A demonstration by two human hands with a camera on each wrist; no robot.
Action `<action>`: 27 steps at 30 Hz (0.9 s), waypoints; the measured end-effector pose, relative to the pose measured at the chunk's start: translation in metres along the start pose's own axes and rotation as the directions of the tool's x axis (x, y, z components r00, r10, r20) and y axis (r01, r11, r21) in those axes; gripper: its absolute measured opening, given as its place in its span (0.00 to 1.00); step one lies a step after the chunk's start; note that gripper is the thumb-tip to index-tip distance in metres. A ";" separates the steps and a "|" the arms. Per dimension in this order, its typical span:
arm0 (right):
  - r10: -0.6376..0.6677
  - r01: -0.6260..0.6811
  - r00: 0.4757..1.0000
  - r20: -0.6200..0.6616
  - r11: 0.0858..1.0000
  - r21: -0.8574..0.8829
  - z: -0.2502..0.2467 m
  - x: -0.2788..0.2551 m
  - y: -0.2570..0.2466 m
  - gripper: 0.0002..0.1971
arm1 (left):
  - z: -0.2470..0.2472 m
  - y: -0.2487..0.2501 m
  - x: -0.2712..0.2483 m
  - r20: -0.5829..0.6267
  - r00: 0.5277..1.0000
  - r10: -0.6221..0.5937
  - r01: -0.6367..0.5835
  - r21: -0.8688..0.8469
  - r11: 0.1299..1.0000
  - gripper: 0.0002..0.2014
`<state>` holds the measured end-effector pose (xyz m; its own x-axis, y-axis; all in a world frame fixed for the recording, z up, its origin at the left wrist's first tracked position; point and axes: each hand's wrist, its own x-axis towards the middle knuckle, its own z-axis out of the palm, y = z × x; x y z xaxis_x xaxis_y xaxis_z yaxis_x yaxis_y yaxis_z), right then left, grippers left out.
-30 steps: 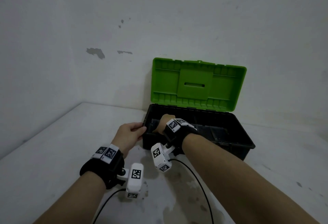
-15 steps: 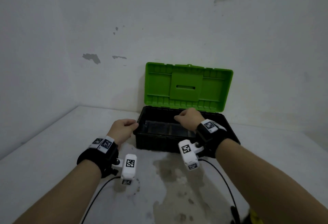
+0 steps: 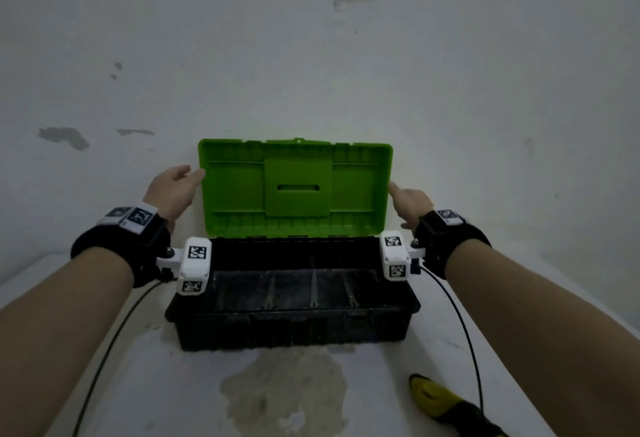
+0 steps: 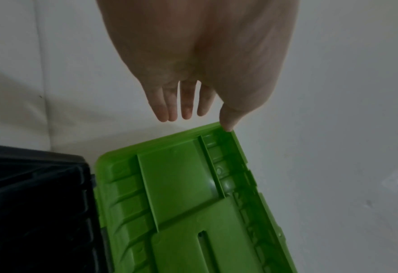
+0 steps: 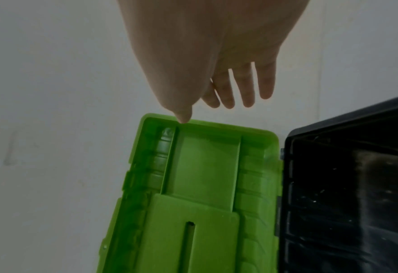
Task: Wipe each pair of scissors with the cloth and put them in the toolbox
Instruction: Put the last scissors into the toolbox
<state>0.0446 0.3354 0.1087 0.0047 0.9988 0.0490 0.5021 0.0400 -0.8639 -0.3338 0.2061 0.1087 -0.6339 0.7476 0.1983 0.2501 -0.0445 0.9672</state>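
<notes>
Head view
toolbox (image 3: pixel 291 325): black base on white bench (image 3: pixel 346 395), toward the far edge by the wall; open, compartments w/ dividers visible inside, contents too dark to make out.
lid (image 3: pixel 294 190): green, standing upright at the back, inner side facing cam.
left hand (image 3: pixel 171 190): at lid's left edge, upper part; fingers straight, relaxed, tips at the edge. Not curled round anything.
right hand (image 3: pixel 410 199): at lid's right edge, fingers extended, tips touching the edge.
wrist rigs: black straps w/ white marker blocks on both wrists, cables trailing back over the bench.
yellow-black object (image 3: pixel 446 405): lying on bench near the front edge, right of center, partly cut off by frame; cannot tell what it is.
stain (image 3: pixel 287 391): grey patch on bench in front of toolbox.

Left wrist view
left hand (image 4: pixel 193 64): fingers (image 4: pixel 186 103) straight & slightly apart, holding nothing; thumb (image 4: pixel 228 120) tip touching lid (image 4: pixel 181 203) corner rim.
toolbox (image 4: pixel 34 203): black base at lower left, next to the lid.

Right wrist view
right hand (image 5: pixel 216 55): fingers (image 5: pixel 247 88) spread loosely, empty; thumb (image 5: pixel 181 114) tip on lid (image 5: pixel 200 184) rim near its corner.
toolbox (image 5: pixel 345 184): black base on the right, interior dark, blurred.
</notes>
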 end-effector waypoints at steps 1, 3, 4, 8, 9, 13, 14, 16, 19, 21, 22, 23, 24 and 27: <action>-0.013 0.014 1.000 -0.013 0.999 0.043 0.003 0.003 -0.006 0.35 | 0.000 0.002 0.007 -0.006 1.000 -0.002 0.002 0.009 1.000 0.39; -0.049 0.052 0.999 -0.023 0.988 0.144 0.009 0.005 -0.017 0.35 | 0.002 0.006 0.018 -0.006 1.000 -0.016 0.016 -0.003 1.000 0.43; -0.063 0.066 0.998 -0.020 0.979 0.192 0.011 0.006 -0.022 0.34 | 0.004 0.010 0.020 0.010 1.000 -0.024 0.024 -0.033 0.999 0.42; -0.038 0.030 0.999 0.025 0.964 0.264 0.007 0.004 -0.030 0.43 | 0.013 0.026 0.011 0.092 0.995 -0.033 0.045 -0.135 0.990 0.27; -0.022 0.009 0.999 0.047 0.963 0.271 0.003 0.001 -0.029 0.48 | 0.012 0.029 0.004 0.084 0.996 -0.030 0.043 -0.152 0.987 0.24; -0.008 -0.015 0.998 0.068 0.943 0.333 -0.016 -0.025 -0.025 0.50 | -0.006 0.032 -0.024 0.062 0.998 -0.020 0.030 -0.160 0.987 0.20; -0.022 -0.005 0.997 0.076 0.940 0.340 -0.022 -0.036 -0.025 0.48 | -0.012 0.031 -0.033 0.066 0.998 -0.020 0.031 -0.157 0.987 0.20; -0.046 0.005 0.993 0.110 0.938 0.347 -0.030 -0.055 -0.023 0.46 | -0.023 0.027 -0.049 0.086 0.996 -0.015 0.027 -0.139 0.990 0.21; -0.068 0.009 0.985 0.160 0.939 0.345 -0.034 -0.077 -0.014 0.43 | -0.037 0.018 -0.075 0.083 0.997 -0.004 0.014 -0.116 0.993 0.19; -0.084 0.034 0.985 0.153 0.950 0.309 -0.032 -0.088 -0.003 0.43 | -0.043 0.006 -0.089 0.054 0.998 0.013 -0.008 -0.085 0.996 0.16; -0.096 0.053 0.985 0.140 0.956 0.288 -0.030 -0.092 0.004 0.42 | -0.045 0.001 -0.096 0.043 0.999 0.024 -0.021 -0.055 0.998 0.15; -0.110 0.073 0.986 0.124 0.959 0.273 -0.029 -0.095 0.011 0.40 | -0.047 -0.005 -0.101 0.033 0.999 0.035 -0.034 -0.029 0.999 0.16; -0.124 0.091 0.986 0.109 0.959 0.267 -0.027 -0.099 0.018 0.37 | -0.049 -0.011 -0.105 0.024 0.999 0.038 -0.038 -0.007 0.999 0.18; -0.136 0.120 0.989 0.057 0.966 0.228 -0.021 -0.108 0.039 0.28 | -0.049 -0.026 -0.114 0.005 0.999 0.035 -0.035 0.044 0.998 0.18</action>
<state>0.0815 0.2283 0.0804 -0.1131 0.9840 0.1378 0.2887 0.1652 -0.9431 -0.3038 0.0890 0.0689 -0.6210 0.7491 0.2307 0.3041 -0.0411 0.9518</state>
